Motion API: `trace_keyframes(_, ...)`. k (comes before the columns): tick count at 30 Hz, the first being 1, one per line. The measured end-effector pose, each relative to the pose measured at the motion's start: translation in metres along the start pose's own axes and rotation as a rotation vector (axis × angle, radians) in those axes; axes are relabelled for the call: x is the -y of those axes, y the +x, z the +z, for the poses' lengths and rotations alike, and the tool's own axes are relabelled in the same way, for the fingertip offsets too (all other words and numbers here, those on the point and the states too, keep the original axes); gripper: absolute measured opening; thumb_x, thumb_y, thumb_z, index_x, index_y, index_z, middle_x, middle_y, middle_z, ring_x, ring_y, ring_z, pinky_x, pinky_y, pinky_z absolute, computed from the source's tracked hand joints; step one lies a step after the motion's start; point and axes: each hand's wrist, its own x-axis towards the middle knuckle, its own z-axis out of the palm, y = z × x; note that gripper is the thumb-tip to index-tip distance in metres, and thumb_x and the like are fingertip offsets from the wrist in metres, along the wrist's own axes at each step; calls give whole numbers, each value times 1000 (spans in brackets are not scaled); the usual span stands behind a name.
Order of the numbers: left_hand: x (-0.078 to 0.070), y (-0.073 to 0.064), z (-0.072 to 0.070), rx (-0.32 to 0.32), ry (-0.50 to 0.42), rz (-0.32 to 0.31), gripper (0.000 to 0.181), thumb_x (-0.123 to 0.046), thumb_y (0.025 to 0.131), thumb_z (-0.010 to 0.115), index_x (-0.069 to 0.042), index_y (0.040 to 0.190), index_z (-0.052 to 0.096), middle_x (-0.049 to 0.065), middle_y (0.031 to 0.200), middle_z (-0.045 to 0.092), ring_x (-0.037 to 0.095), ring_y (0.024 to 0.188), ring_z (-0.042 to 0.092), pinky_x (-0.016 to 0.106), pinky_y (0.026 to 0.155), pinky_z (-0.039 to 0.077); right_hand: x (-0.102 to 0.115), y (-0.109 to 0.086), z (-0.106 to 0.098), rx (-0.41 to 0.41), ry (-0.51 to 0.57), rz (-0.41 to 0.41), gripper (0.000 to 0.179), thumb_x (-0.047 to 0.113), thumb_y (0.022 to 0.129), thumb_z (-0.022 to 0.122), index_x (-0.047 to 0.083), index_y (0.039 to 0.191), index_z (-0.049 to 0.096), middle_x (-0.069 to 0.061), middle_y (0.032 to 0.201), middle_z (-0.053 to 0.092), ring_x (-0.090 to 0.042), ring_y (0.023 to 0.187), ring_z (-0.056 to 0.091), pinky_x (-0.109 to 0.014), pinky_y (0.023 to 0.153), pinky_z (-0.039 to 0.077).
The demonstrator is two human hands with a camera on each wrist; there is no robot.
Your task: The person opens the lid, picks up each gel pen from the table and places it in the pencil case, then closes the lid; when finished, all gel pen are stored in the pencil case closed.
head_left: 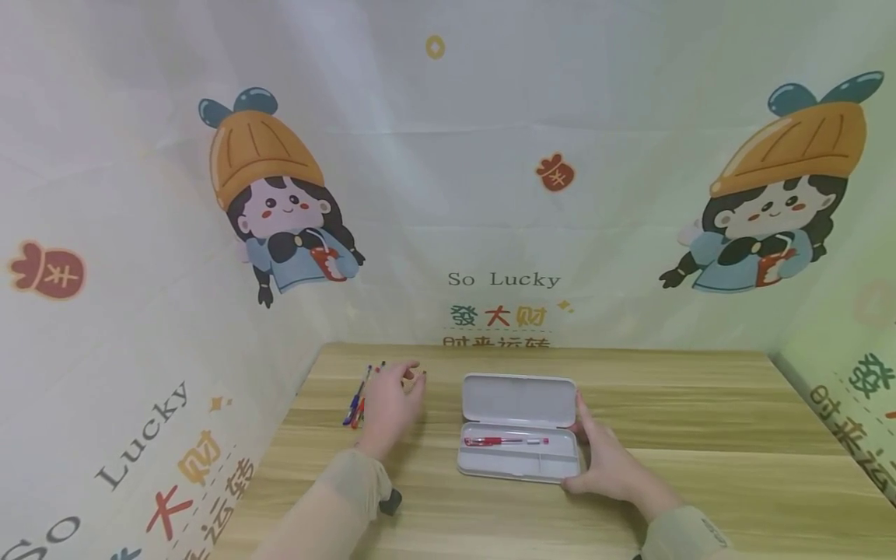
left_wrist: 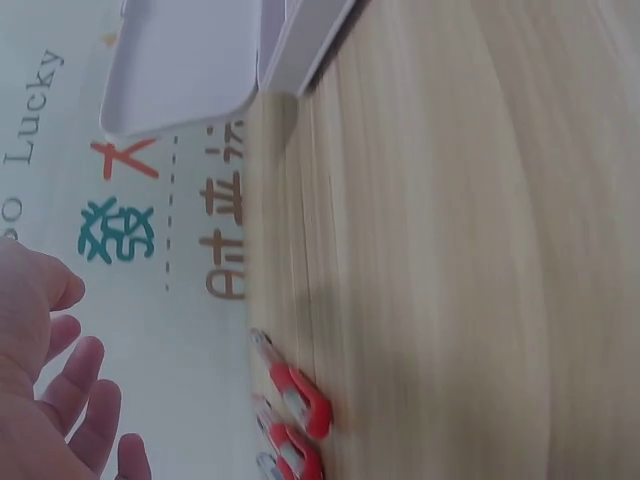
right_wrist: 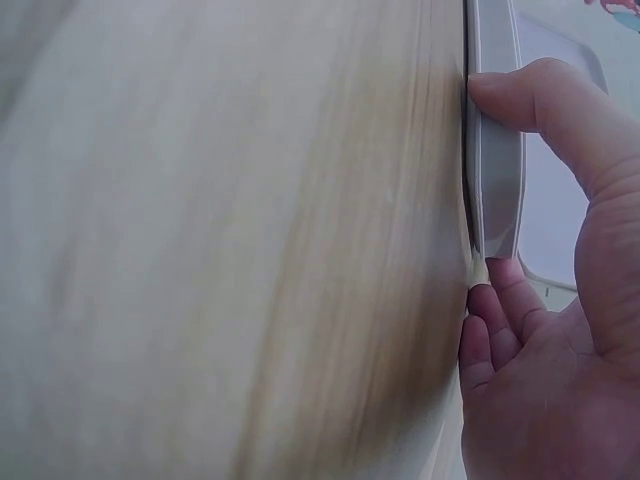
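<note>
A pale grey pencil case (head_left: 518,473) lies with its lid (head_left: 519,399) swung back on the table. Inside its upper compartment is a red pen (head_left: 484,442), its cap toward the left. My right hand (head_left: 607,465) grips the case's right end; in the right wrist view the thumb (right_wrist: 550,95) presses the front side and the other fingers bend at the corner. Over to the left, my left hand (head_left: 393,400) hovers by a group of pens, blue pen (head_left: 358,397) and red pens (left_wrist: 300,395) among them. Its fingers are loosely bent with nothing between them.
The wood-grain table (head_left: 672,412) runs back to a pale printed cloth (head_left: 392,233) with cartoon figures and lettering, which also hangs along both sides. A band with a dark piece (head_left: 390,502) is around the left wrist.
</note>
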Motion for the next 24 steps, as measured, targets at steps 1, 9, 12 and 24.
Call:
trace_keyframes(1, 3, 1, -1, -12, 14, 0, 35, -26, 103, 73, -6, 132, 76, 15, 116, 79, 34, 104, 72, 50, 91, 59, 0, 0, 0, 0, 1, -2, 157, 23, 61, 102, -4, 173, -4, -20, 143, 65, -42, 137, 57, -70, 125, 39)
trace_keyframes(9, 35, 6, -4, -68, 66, -71, 36, -23, 102, 74, -2, 131, 76, 23, 120, 79, 42, 109, 73, 55, 91, 61, 2, -3, 0, 3, 1, -2, 157, 23, 61, 102, -5, 173, -4, -19, 142, 67, -42, 136, 56, -72, 125, 37)
trace_keyframes(12, 47, 6, -6, -84, 71, -107, 37, -22, 101, 76, -1, 131, 76, 24, 121, 78, 42, 107, 75, 55, 87, 63, 4, -3, 0, 2, 7, -3, 156, 22, 61, 102, -5, 173, -4, -19, 141, 67, -42, 135, 57, -72, 125, 38)
trace_keyframes(24, 80, 5, -18, -51, 174, -311, 44, -28, 102, 72, -6, 140, 72, 25, 127, 75, 46, 113, 72, 60, 87, 58, 4, -1, -1, 10, 0, -12, 156, 23, 62, 102, -5, 173, -4, -19, 141, 67, -39, 134, 59, -69, 124, 41)
